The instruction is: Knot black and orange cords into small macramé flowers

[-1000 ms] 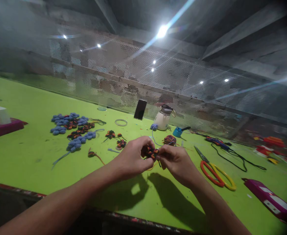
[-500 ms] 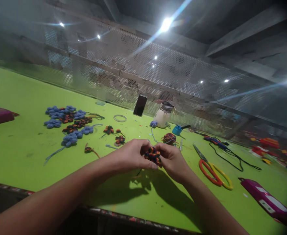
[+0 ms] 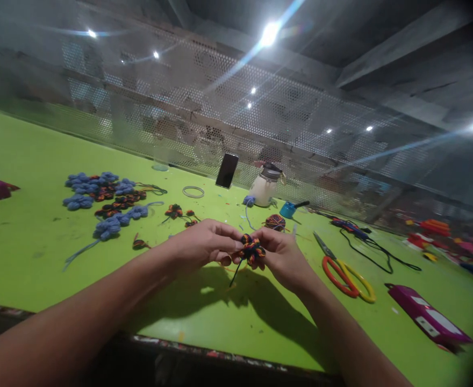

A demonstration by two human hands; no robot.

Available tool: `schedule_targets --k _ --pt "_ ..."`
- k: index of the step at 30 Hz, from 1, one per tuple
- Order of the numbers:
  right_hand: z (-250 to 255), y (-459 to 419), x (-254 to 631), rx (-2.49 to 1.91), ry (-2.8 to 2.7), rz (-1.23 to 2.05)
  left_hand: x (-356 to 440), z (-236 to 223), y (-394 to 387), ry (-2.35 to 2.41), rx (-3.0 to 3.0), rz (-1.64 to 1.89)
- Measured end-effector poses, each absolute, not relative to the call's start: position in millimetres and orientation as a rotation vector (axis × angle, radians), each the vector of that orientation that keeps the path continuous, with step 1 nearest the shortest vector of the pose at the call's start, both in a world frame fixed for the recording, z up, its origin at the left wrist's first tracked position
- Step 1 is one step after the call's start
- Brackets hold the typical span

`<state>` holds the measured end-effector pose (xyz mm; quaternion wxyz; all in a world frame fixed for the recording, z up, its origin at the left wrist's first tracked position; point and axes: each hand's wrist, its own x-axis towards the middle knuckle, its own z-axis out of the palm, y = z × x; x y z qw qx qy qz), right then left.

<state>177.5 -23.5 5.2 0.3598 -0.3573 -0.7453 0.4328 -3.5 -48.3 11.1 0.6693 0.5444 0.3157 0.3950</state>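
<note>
multicoloured yarn flower (image 3: pixel 252 250), dark with orange and red strands, held up between two bare hands just above the near part of a bright green worktop (image 3: pixel 38 269). the fingers of the left hand (image 3: pixel 204 244) are nearly closed, pinching the flower's left edge; those of the right hand (image 3: pixel 284 257) are curled in, gripping its right side. a dark strand of yarn (image 3: pixel 235 271) hangs below the flower. to the left lie a cluster of blue yarn flowers (image 3: pixel 107 228) and some dark ones (image 3: pixel 127 201) beside them. beyond the hands are a ball of yarn (image 3: pixel 275 222), a pale jar (image 3: pixel 263 192) with a dark lid and a phone (image 3: pixel 227 170) propped upright. to the right are scissors (image 3: pixel 338 263), blades apart from the hand, with one orange and one yellow handle, and a purple power strip (image 3: pixel 427 316).
</note>
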Motion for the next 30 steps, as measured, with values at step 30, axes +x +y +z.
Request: schedule_targets --k 30 --pt "8.3 -28.5 186.2 -0.637 -2.362 0.153 -5.7 -1.1 -37.8 0.915 1.94 0.88"
